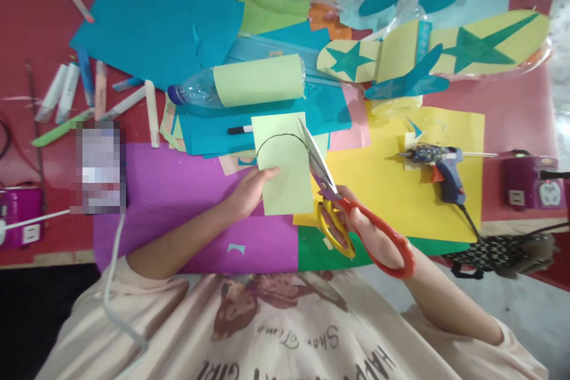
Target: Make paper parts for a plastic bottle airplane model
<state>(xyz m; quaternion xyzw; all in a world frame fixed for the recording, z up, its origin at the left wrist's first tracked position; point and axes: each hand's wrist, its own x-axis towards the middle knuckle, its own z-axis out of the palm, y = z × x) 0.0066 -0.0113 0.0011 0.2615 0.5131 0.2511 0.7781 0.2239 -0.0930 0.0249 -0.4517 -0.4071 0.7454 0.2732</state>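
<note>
My left hand (253, 190) pinches the left edge of a pale green sheet of paper (287, 184), thumb on top. A black curved line arches across the sheet's upper half. In my right hand (363, 222) is a pair of scissors (378, 237) with one red and one yellow handle, the fingers wrapped round the handles. Its blades lie along the sheet's upper right edge; whether they have cut into it I cannot tell. Just above lies a plastic bottle (196, 88) with a blue cap and a pale green paper wrap. A black marker (238, 130) pokes out beside the sheet.
A glue gun (445, 166) rests on yellow paper (401, 202) at right. A bottle plane with green stars (401, 53) lies behind it. Blue card (155, 18), several markers (66, 92) and a phone (101, 169) are at left. Purple paper (187, 190) lies under my left arm.
</note>
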